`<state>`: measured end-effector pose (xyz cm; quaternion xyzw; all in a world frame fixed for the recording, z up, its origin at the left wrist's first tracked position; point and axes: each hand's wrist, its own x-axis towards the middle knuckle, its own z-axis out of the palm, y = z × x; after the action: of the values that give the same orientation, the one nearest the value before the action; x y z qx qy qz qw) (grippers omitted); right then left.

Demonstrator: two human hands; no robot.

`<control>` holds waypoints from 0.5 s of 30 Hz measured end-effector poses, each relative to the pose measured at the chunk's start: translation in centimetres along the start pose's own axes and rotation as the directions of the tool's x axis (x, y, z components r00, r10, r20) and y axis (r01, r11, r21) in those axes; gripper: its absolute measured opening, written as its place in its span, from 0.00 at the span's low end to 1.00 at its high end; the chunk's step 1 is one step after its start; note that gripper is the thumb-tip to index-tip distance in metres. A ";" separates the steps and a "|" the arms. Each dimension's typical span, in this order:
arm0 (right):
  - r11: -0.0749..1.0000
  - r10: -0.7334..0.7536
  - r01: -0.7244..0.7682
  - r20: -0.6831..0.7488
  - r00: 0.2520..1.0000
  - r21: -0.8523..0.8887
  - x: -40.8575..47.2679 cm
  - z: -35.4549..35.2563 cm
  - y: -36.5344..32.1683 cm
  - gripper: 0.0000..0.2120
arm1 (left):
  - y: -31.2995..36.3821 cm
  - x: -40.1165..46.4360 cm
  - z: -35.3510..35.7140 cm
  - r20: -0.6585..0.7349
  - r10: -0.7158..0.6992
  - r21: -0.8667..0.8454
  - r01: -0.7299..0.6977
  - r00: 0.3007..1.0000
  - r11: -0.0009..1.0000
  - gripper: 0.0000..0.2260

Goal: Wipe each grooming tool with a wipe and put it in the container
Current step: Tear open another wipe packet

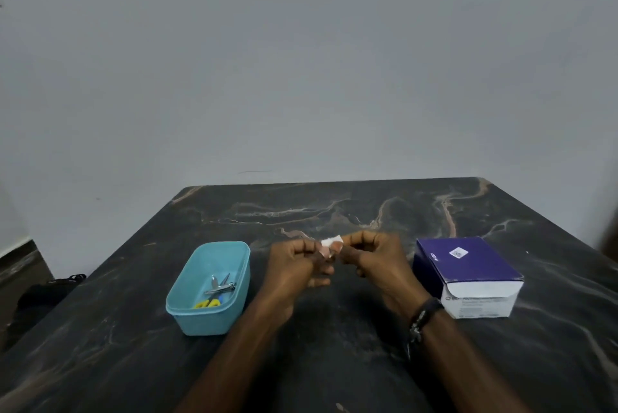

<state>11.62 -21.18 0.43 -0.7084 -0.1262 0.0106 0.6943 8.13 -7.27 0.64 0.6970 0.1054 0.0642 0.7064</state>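
While both hands' (294, 265) (374, 262) grip pinches it, small white wipe (331, 241) looks crumpled.

wall (301, 61): plain grey | table (334, 205): dark marbled, against wall | light: dim

A dark marbled table (334, 205) carries a light blue container (187, 309) and, well to the container's right, a purple-and-white box (468, 272), both resting directly on it.

Bare table (334, 205) lies open beyond the hands, flanked by the blue container (207, 315) and purple box (468, 265).
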 end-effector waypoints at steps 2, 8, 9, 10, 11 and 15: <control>0.998 -0.059 0.058 -0.085 0.995 -0.024 0.1 0.1 0.0 0.01 | 0.2 0.4 0.4 -0.026 0.019 -0.013 -0.020 0.999 1.000 0.04; 0.880 -0.473 0.376 -0.444 0.761 -0.291 0.7 -0.7 0.7 0.05 | -0.6 4.6 3.4 -0.105 0.160 0.329 -0.117 0.982 0.937 0.05; 0.866 -0.500 0.406 -0.473 0.725 -0.293 0.7 -0.7 0.7 0.06 | -0.8 5.5 4.3 -0.067 0.178 0.442 -0.131 0.982 0.887 0.05; 0.856 -0.518 0.428 -0.498 0.696 -0.291 0.8 -0.7 0.6 0.08 | -0.7 6.1 5.2 -0.030 0.179 0.537 -0.136 0.983 0.833 0.05; 0.846 -0.533 0.449 -0.514 0.672 -0.288 0.7 -0.6 0.5 0.10 | -0.7 6.8 6.1 -0.001 0.179 0.610 -0.141 0.984 0.780 0.06; 0.823 -0.561 0.493 -0.548 0.621 -0.283 0.6 -0.6 0.3 0.12 | 0.4 7.8 9.4 0.051 0.116 0.670 -0.120 0.992 0.732 0.14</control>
<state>12.32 -21.67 0.29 -0.6395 -0.0982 -0.4287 0.6305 17.91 -14.54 0.60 0.9100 0.0749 0.0648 0.4025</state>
